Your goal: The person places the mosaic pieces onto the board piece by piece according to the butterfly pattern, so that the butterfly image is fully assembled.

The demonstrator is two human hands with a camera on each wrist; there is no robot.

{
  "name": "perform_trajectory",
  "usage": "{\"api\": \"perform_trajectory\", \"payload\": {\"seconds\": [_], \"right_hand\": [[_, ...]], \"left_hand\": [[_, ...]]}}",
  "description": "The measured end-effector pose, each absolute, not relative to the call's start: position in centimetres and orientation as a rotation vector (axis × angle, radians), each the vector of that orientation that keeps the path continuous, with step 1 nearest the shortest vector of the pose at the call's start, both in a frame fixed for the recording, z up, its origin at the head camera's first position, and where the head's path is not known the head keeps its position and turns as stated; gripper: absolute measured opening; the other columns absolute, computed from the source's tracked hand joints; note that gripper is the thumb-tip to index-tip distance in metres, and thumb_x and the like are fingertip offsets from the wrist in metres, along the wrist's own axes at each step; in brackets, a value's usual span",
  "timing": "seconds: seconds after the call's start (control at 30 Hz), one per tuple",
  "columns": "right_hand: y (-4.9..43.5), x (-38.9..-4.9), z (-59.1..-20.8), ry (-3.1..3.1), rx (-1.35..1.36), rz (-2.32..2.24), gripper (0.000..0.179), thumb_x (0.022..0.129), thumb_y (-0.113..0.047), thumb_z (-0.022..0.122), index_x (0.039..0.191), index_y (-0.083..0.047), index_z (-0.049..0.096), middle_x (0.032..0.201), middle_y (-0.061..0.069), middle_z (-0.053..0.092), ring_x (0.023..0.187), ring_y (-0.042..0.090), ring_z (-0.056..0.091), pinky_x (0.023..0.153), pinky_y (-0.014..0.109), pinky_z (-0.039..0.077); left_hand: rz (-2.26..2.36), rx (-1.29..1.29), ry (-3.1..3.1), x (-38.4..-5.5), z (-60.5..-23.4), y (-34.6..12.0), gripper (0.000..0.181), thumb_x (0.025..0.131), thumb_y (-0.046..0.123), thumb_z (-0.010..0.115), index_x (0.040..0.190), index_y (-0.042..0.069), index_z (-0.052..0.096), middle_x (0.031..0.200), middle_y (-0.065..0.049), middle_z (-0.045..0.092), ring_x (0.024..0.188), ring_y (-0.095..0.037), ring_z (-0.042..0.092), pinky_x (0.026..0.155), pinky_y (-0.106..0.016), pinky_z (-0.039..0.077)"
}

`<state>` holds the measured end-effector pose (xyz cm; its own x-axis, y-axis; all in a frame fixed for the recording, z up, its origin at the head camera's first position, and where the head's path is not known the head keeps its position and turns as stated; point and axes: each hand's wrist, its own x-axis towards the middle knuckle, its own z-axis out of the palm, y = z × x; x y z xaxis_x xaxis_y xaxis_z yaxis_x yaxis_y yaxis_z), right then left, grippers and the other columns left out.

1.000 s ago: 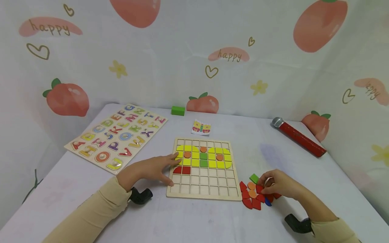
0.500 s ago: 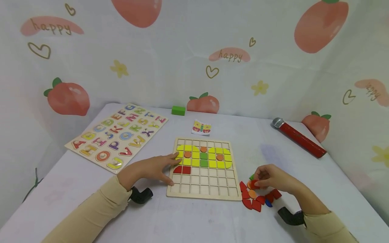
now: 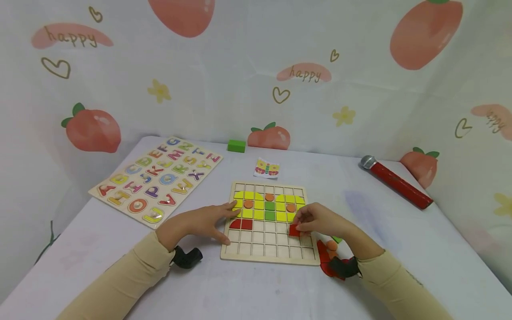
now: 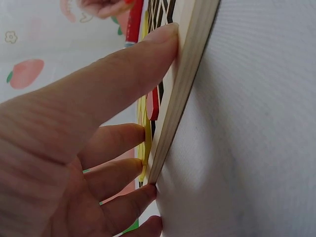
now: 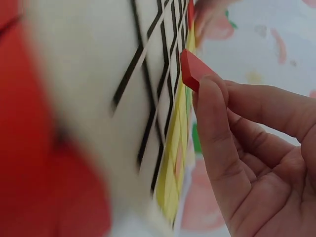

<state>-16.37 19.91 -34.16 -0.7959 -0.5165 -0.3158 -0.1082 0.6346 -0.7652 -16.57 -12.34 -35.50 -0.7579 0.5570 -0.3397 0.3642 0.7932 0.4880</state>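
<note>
A wooden grid board [image 3: 258, 254] holds yellow, orange, green and red tiles in its upper rows. My left hand [image 3: 203, 222] rests on its left side, fingers spread, with the thumb on the lower part of that edge. In the right wrist view my right hand [image 5: 266, 128] pinches a red tile [image 5: 193, 69] between thumb and forefinger. The head view shows that tile over the right part of the board, just below the yellow rows. Two set red tiles [image 3: 241, 224] lie at the left of the row below the yellow ones.
Loose red and orange pieces [image 3: 331, 247] lie right of the board, partly covered by my right wrist. Beyond the board are a butterfly picture card [image 3: 266, 169] and a green block [image 3: 236, 146]. An alphabet board [image 3: 134, 200] lies left, a red microphone [image 3: 396, 182] right.
My right hand has lifted a red tile from the loose pieces and carried it left over the board. My left hand has stayed on the board's left edge.
</note>
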Motion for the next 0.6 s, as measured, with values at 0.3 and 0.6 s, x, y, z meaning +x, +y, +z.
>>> {"api": "perform_trajectory", "payload": {"seconds": [0.3, 0.6], "right_hand": [[14.6, -18.0, -34.7, 2.333, -0.621, -0.995, 0.009, 0.086, -0.009, 0.066, 0.092, -0.003, 0.068, 0.083, 0.004, 0.068, 0.072, 0.012, 0.058, 0.070, 0.022, 0.053], [12.5, -18.9, -34.7, 2.347, -0.732, -1.003, 0.011, 0.085, -0.008, 0.066, 0.092, 0.000, 0.069, 0.080, 0.007, 0.069, 0.070, 0.009, 0.059, 0.071, 0.020, 0.053]], "left_hand": [[0.558, 0.699, 2.508, -16.4, -35.5, -12.5, 0.084, 0.072, 0.041, 0.077, 0.143, 0.021, 0.038, 0.157, -0.001, 0.017, 0.144, -0.027, 0.020, 0.114, -0.048, 0.025], [0.565, 0.696, 2.498, -16.4, -35.3, -12.4, 0.081, 0.073, 0.039, 0.077, 0.143, 0.022, 0.039, 0.157, -0.001, 0.018, 0.144, -0.026, 0.019, 0.114, -0.048, 0.025]]}}
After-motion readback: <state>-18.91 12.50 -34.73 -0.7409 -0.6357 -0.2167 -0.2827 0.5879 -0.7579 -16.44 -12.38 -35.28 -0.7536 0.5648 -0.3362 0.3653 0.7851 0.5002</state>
